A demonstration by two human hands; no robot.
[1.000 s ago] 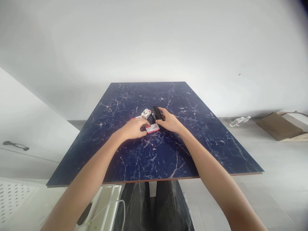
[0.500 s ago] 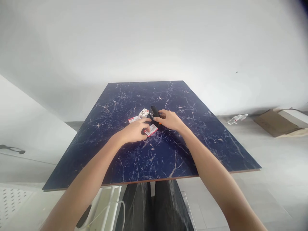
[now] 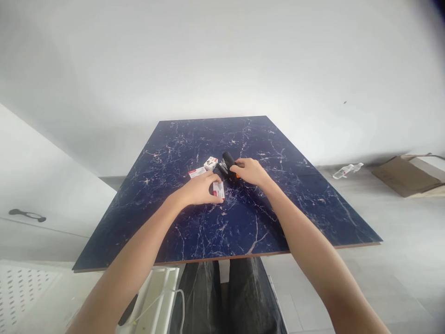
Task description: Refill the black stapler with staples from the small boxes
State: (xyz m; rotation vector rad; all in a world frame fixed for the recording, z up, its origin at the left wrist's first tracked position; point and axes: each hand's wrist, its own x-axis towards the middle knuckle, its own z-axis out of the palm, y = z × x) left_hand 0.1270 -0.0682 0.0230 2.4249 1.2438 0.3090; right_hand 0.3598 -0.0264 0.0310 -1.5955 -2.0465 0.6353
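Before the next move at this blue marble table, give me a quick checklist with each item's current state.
1. Left hand grips the small red-and-white box: ok.
2. Right hand on the black stapler: ok.
3. Stapler open or closed: cannot tell.
4. Two other small boxes lie apart from the hands: ok.
5. Table edge well away from the items: ok.

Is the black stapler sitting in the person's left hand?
No, the right hand is on the black stapler, while the left hand holds a small red and white box.
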